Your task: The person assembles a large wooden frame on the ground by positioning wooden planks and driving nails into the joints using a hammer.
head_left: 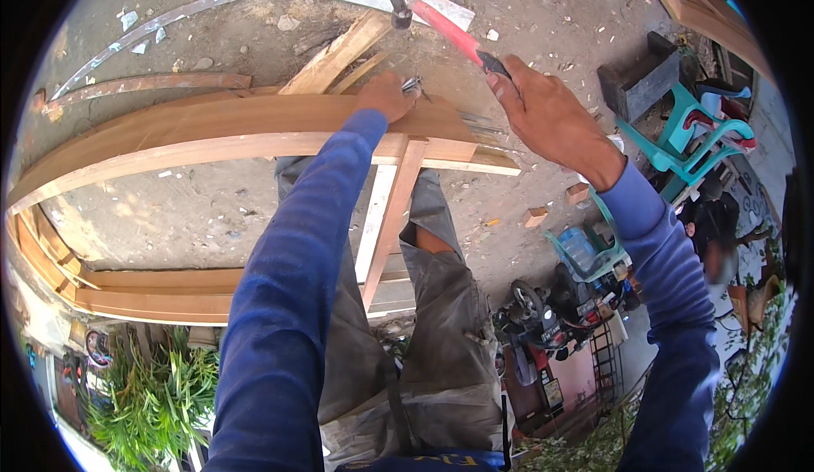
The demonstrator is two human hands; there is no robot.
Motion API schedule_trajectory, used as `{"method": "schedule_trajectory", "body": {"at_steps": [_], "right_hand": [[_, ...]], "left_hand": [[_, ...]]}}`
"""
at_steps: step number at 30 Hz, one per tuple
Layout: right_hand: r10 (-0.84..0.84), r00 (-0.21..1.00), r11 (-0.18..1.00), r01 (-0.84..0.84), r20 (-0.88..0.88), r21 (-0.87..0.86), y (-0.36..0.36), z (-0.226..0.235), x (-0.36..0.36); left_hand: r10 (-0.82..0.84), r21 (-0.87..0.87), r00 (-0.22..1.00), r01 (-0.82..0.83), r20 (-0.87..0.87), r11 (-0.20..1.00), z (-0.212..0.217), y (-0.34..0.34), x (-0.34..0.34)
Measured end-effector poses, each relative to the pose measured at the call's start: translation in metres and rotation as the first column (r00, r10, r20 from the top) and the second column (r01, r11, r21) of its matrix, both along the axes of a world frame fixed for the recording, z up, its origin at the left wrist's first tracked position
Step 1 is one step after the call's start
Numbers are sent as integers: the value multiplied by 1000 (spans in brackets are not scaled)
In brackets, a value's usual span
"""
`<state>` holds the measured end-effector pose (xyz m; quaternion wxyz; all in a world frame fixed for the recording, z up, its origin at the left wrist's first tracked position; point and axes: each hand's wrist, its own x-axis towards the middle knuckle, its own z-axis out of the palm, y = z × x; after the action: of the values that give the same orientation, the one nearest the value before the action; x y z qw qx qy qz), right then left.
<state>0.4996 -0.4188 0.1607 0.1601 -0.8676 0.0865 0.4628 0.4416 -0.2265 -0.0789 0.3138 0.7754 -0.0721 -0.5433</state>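
Observation:
My right hand (543,112) grips the black end of a hammer (441,27) with a red handle, its steel head raised over the ground beyond a curved wooden frame (212,129). On top of that frame rests my left hand (386,95), pinching a small bunch of nails (414,87) against the wood near its right end. Both forearms wear blue sleeves. My knees in grey trousers show under the frame.
Loose planks (339,48) and curved strips (153,82) lie on the dirt ground beyond the frame. A turquoise plastic chair (695,146) and a dark wooden box (640,78) stand at right. Small wood blocks (536,216), a power tool (534,311) and green plants (144,396) sit lower down.

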Motion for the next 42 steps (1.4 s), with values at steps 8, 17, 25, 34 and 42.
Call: {"method": "schedule_trajectory", "body": {"at_steps": [8,17,25,34,42], "right_hand": [[-99,991,994,103,-88,34,1,14,-14],[-24,1000,995,25,-9,99,-13,9,-22],[44,993,995,-33,-108,96,-33,-17,-11],[5,1000,1000,-5,12,-29,-12,-12,-10],[42,898,991,-92,437,93,0,24,48]], "left_hand": [[65,-28,995,-67,-75,997,-26,13,-7],[98,36,995,-97,-6,995,-14,14,-7],[-4,6,1000,4,24,1000,0,-5,-4],[27,31,998,-25,-65,999,8,0,3],[62,173,923,-137,379,975,42,33,20]]}}
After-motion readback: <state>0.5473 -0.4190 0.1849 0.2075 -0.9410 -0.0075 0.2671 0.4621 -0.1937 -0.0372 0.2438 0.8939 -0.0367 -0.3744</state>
